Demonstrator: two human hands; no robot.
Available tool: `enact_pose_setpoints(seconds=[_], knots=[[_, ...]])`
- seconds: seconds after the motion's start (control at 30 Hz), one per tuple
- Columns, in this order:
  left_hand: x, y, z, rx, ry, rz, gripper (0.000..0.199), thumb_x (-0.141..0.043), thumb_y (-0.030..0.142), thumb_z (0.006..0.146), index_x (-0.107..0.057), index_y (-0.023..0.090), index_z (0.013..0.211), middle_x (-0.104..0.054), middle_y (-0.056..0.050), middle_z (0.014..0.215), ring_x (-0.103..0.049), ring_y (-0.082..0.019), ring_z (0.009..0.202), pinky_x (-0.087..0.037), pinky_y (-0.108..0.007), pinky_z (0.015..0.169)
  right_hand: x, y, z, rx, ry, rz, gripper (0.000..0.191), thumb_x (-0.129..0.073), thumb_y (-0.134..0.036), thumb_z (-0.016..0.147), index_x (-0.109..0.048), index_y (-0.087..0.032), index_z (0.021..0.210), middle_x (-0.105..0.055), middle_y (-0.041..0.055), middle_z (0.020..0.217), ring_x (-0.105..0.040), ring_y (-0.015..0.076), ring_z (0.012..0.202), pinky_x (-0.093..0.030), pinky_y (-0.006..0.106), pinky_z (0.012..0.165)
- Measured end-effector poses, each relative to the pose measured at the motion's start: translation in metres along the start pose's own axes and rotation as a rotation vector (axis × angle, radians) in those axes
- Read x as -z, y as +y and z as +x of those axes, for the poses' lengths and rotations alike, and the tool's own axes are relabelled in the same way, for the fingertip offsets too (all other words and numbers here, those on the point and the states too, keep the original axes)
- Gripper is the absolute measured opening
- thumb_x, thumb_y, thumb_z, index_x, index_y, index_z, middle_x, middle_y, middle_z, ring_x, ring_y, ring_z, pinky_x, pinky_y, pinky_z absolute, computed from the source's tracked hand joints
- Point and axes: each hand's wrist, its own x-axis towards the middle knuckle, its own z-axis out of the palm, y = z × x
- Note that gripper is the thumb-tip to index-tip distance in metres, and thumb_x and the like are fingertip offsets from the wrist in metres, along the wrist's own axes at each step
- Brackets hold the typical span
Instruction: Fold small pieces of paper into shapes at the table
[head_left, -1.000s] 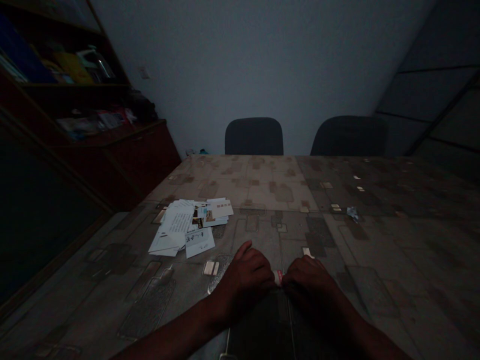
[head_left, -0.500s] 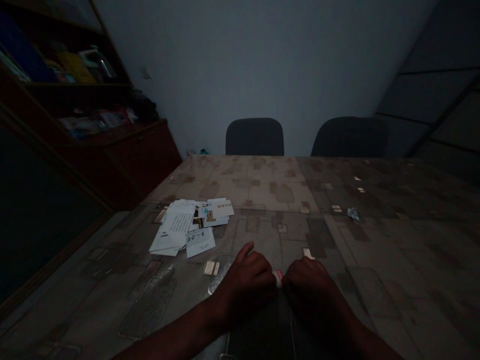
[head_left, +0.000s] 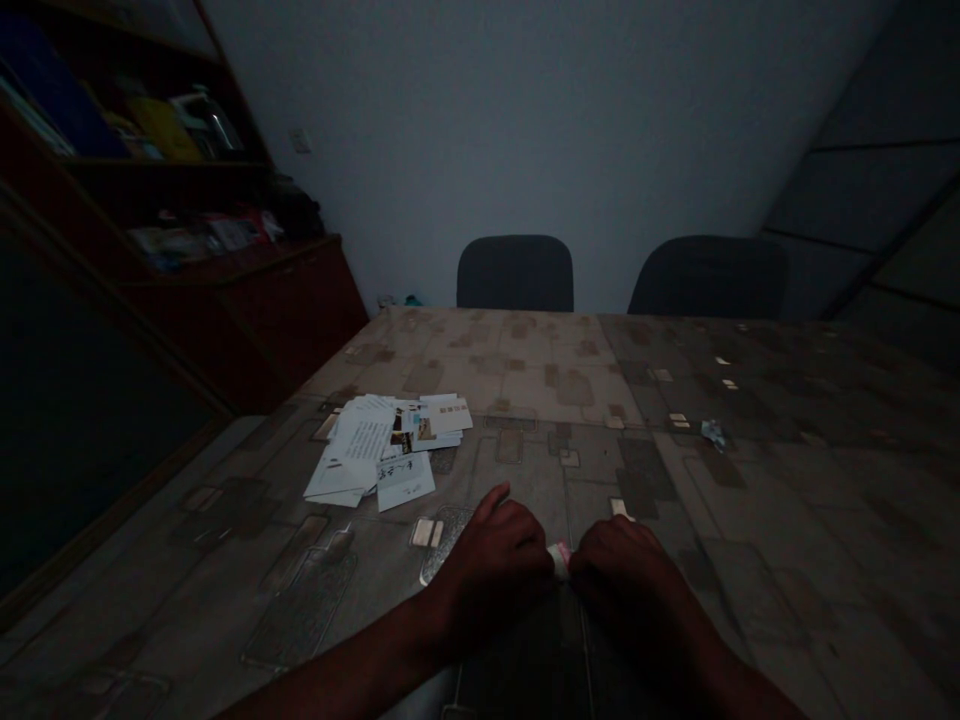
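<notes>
My left hand (head_left: 499, 565) and my right hand (head_left: 626, 575) are both closed, knuckles up, just above the near part of the table. Between their fingertips shows a small white and pink piece (head_left: 559, 561), perhaps paper or a wrapper; most of it is hidden by the fingers. Each hand pinches one side of it. The left thumb points up and away. Beyond my left hand lies a loose pile of printed cards (head_left: 360, 445), overlapping one another, some with pictures and handwriting-like script.
A patterned cloth covers the table (head_left: 517, 350). A small crumpled scrap (head_left: 713, 433) lies at the right. Two dark chairs, one a left chair (head_left: 515, 273) and one a right chair (head_left: 709, 277), stand at the far edge. A wooden cabinet (head_left: 292, 310) with filled shelves stands at the left.
The hands have drawn slightly apart, and more of the white and pink piece shows between them. The whole view has shifted a little; the cards lie as before.
</notes>
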Motion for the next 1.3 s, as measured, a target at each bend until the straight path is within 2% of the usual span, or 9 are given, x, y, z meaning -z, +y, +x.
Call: enact_pose_setpoints(seconds=[0.13,0.37,0.57,0.83,1.1,1.3], knots=[[0.001,0.002,0.002,0.043,-0.032,-0.019,0.013,-0.064,0.017,0.086,-0.061,0.020,0.075,-0.062,0.003,0.078,-0.056,-0.015,0.080,-0.028,-0.046,0.108,0.000,0.000,0.001,-0.010,-0.012,0.016,0.028,-0.047,-0.017,0.094,-0.054,-0.019,0.068,-0.055,0.0008,0.068,-0.046,0.0169,0.065,-0.030,0.030,0.067],[0.003,0.006,0.006,0.127,-0.022,-0.092,0.012,-0.064,0.012,0.083,-0.059,0.018,0.074,-0.062,0.000,0.082,-0.055,-0.017,0.082,-0.032,-0.046,0.103,0.003,-0.007,0.002,-0.072,0.014,0.031,0.028,-0.048,-0.020,0.095,-0.054,-0.019,0.068,-0.054,0.0012,0.068,-0.046,0.0176,0.065,-0.030,0.030,0.066],[0.003,0.006,0.005,0.123,-0.010,-0.134,0.011,-0.068,0.015,0.081,-0.060,0.018,0.075,-0.061,-0.001,0.083,-0.054,-0.019,0.083,-0.039,-0.038,0.090,0.002,-0.005,0.000,-0.060,0.016,0.029,0.028,-0.051,-0.020,0.095,-0.057,-0.020,0.067,-0.054,0.0001,0.067,-0.047,0.0171,0.065,-0.029,0.030,0.065],[0.007,0.013,0.006,0.171,-0.040,-0.099,0.010,-0.068,0.013,0.082,-0.063,0.019,0.077,-0.062,0.001,0.085,-0.054,-0.018,0.085,-0.032,-0.045,0.100,0.000,-0.005,-0.001,-0.102,-0.005,0.005,0.020,-0.059,-0.017,0.088,-0.056,-0.020,0.068,-0.055,0.0009,0.069,-0.049,0.0189,0.066,-0.029,0.030,0.063],[0.006,0.013,0.003,0.204,-0.039,-0.162,0.007,-0.068,0.016,0.084,-0.064,0.020,0.080,-0.061,0.001,0.087,-0.054,-0.018,0.088,-0.026,-0.050,0.107,0.009,-0.005,-0.031,-0.137,0.029,0.126,0.013,-0.052,-0.016,0.093,-0.056,-0.020,0.081,-0.058,0.0018,0.074,-0.053,0.0204,0.070,-0.033,0.032,0.066],[0.003,0.013,0.003,0.200,-0.007,-0.121,0.011,-0.069,0.014,0.081,-0.061,0.020,0.076,-0.059,0.001,0.085,-0.054,-0.018,0.086,-0.026,-0.052,0.107,0.002,-0.004,-0.025,-0.124,0.015,0.113,0.008,-0.057,-0.017,0.092,-0.059,-0.023,0.086,-0.060,0.0005,0.075,-0.053,0.0197,0.071,-0.033,0.032,0.067]])
